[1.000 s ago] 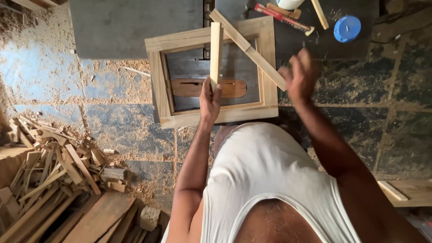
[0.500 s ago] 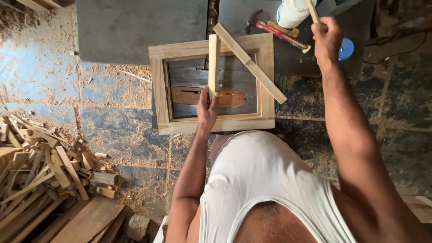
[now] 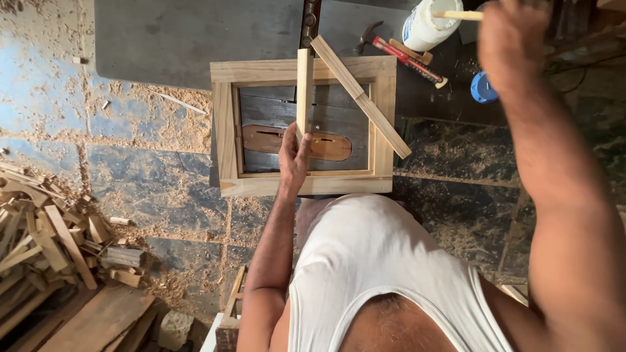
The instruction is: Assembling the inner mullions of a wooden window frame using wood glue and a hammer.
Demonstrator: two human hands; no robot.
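A square wooden frame [image 3: 225, 124] lies on a dark table-saw top. My left hand [image 3: 295, 156] grips the near end of a narrow wooden strip [image 3: 303, 85] that stands across the frame. A second strip [image 3: 360, 98] rests diagonally over the frame's right corner. My right hand [image 3: 512, 39] is raised at the top right, closed around a thin wooden stick [image 3: 456, 14] whose far end reaches a white plastic bottle [image 3: 427, 26].
A red-handled hammer [image 3: 398, 52] and a blue cap [image 3: 484, 87] lie on the dark surface beyond the frame. Sawdust covers the stone floor. A pile of wood offcuts [image 3: 45, 241] sits at the lower left, with planks [image 3: 98, 319] beside it.
My right hand has left the diagonal strip and gone up and right to the stick at the white bottle. The left hand keeps its hold on the upright strip.
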